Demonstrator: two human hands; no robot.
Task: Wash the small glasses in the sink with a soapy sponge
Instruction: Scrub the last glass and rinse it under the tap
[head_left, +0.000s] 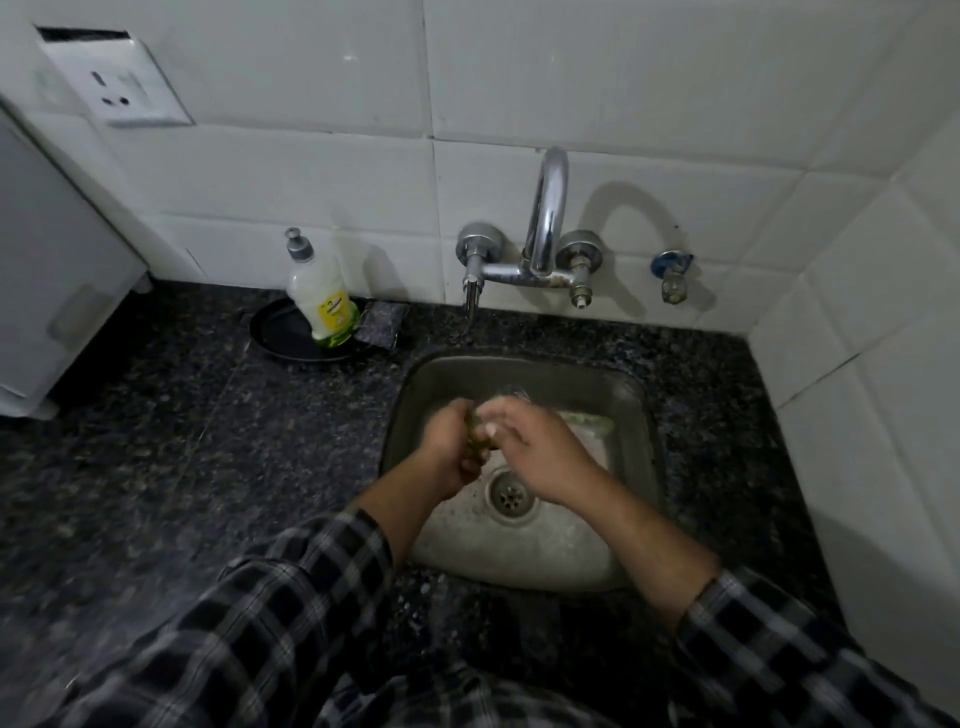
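- Two hands meet over the steel sink (641, 452), low in the basin and just above the drain (509, 493).
- The left hand (449, 452) has its fingers curled round a dark green sponge (477, 439), which sits between the two hands.
- The right hand (543, 460) bends its fingers over a small clear glass (511, 399). Only the rim glints past the fingertips, and the thumb lies against the sponge. Blur hides how firmly it grips.
- A pale, green-edged thing (587, 423) lies on the sink floor to the right of the hands; it is too blurred to name.
- The chrome tap (545, 208) comes out of the tiled wall, its spout arching over the basin.
- A small valve (672, 270) with a blue handle sits to the right of the tap.
- On the speckled dark counter (182, 441), left of the tap, a soap bottle (322, 291) leans on a black plate (278, 332). Its label is yellow — the writing is too small to read.
- A dark scrub pad (382, 322) lies just beside the bottle.
- A white wall socket (117, 83) hangs at upper left, with no writing visible on it.
- Both checked sleeves (311, 587) are pushed back from the wrists.
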